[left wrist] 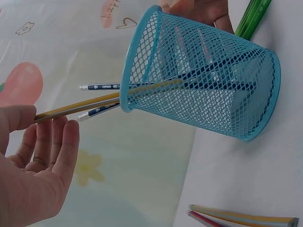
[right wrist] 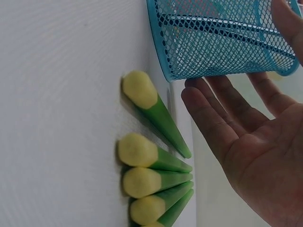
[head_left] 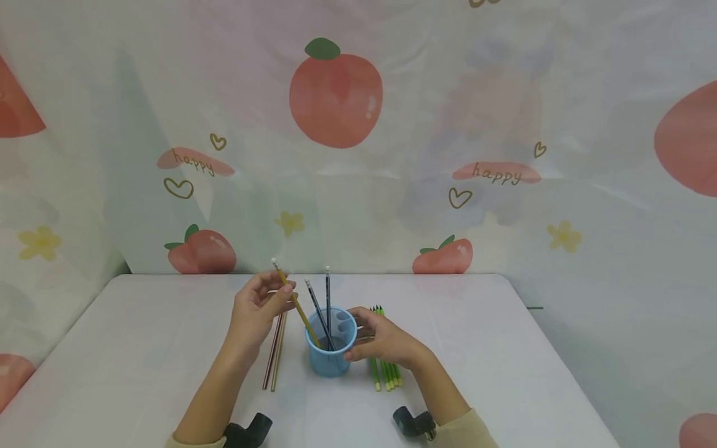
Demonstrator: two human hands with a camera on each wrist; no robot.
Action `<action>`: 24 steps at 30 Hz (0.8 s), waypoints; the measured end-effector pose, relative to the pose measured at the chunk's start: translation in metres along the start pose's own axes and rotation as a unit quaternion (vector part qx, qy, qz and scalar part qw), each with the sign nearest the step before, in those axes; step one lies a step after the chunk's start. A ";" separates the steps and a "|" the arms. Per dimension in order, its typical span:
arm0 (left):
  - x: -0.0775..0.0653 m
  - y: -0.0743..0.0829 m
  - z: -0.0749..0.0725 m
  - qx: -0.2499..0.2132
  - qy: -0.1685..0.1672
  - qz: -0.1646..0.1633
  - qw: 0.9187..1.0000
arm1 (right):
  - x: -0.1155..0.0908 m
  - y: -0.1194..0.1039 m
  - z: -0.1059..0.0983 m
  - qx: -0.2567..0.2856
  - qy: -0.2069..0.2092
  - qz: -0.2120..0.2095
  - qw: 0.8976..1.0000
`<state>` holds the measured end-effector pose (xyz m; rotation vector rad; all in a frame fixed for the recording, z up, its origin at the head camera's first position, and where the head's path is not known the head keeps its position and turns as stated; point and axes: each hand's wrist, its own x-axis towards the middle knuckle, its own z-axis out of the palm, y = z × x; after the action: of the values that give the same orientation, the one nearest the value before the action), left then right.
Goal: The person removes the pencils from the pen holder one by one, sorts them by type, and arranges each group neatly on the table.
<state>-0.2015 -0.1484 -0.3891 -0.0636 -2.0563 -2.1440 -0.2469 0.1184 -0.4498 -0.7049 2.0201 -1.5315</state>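
My left hand [head_left: 254, 311] pinches a yellow pencil [head_left: 300, 310] near its white-tipped upper end, its lower end inside a blue mesh pencil cup [head_left: 329, 364]. In the left wrist view, thumb and fingertips meet on this yellow pencil [left wrist: 78, 106], which slants over the cup's rim. Two dark pencils [head_left: 328, 289] with pale ends lean inside the cup. On the cup's right side, my right hand [head_left: 389, 339] holds it loosely, thumb at the near side and fingers around the far side. The right wrist view shows its fingertips [right wrist: 196, 101] against or close to the mesh.
Several green pencils [head_left: 386, 373] with yellow ends lie right of the cup, partly under the right hand. Two more pencils, one reddish and one gold [head_left: 279, 358], lie left of it. Behind the white table [head_left: 168, 348] hangs a fruit-print cloth [head_left: 358, 199].
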 end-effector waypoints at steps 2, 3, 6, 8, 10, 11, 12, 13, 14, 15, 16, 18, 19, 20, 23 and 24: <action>-0.001 0.002 -0.001 0.003 -0.001 0.002 1.000 | 0.000 0.000 0.000 -0.003 0.001 -0.001 1.000; -0.001 0.004 -0.001 0.005 -0.001 0.003 1.000 | 0.000 0.001 0.000 -0.004 0.001 -0.001 1.000; -0.003 0.007 -0.003 0.011 -0.001 0.008 1.000 | 0.001 0.002 -0.001 -0.004 0.001 -0.001 1.000; -0.004 0.009 -0.005 0.008 0.000 0.015 1.000 | 0.001 0.002 -0.001 -0.004 0.001 -0.001 1.000; -0.004 0.011 -0.007 0.003 0.000 0.021 1.000 | 0.001 0.002 -0.001 -0.003 0.001 -0.001 1.000; -0.005 0.013 -0.008 -0.001 0.000 0.026 1.000 | 0.001 0.002 -0.001 -0.003 0.002 0.000 1.000; -0.005 0.014 -0.009 -0.003 0.001 0.029 1.000 | 0.001 0.002 -0.001 -0.003 0.002 -0.001 1.000; -0.006 0.015 -0.009 -0.005 0.003 0.032 0.999 | 0.001 0.002 -0.001 -0.002 0.001 0.000 1.000; -0.006 0.016 -0.010 -0.007 0.004 0.036 0.999 | 0.000 0.002 -0.001 -0.002 0.000 -0.001 1.000; -0.006 0.017 -0.011 -0.007 0.004 0.040 0.999 | 0.000 0.002 -0.001 -0.002 0.000 -0.001 1.000; -0.007 0.018 -0.011 -0.009 0.003 0.044 0.999 | 0.000 0.002 -0.001 -0.001 0.000 -0.001 1.000; -0.007 0.019 -0.012 -0.012 0.001 0.052 0.999 | 0.000 0.002 -0.001 -0.001 0.000 -0.003 1.000; -0.007 0.020 -0.013 -0.014 0.002 0.055 0.998 | 0.000 0.002 -0.001 -0.001 -0.001 -0.003 1.000; -0.007 0.021 -0.013 -0.016 0.002 0.057 0.998 | 0.000 0.002 -0.001 0.000 0.000 -0.003 1.000; -0.008 0.022 -0.015 -0.021 0.005 0.066 0.998 | 0.000 0.002 -0.001 0.001 -0.002 -0.003 1.000; -0.008 0.023 -0.016 -0.022 0.006 0.069 0.997 | 0.000 0.002 -0.001 0.002 -0.002 -0.002 1.000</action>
<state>-0.1886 -0.1639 -0.3686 -0.1925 -1.9372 -2.1018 -0.2478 0.1191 -0.4516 -0.7108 2.0125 -1.5346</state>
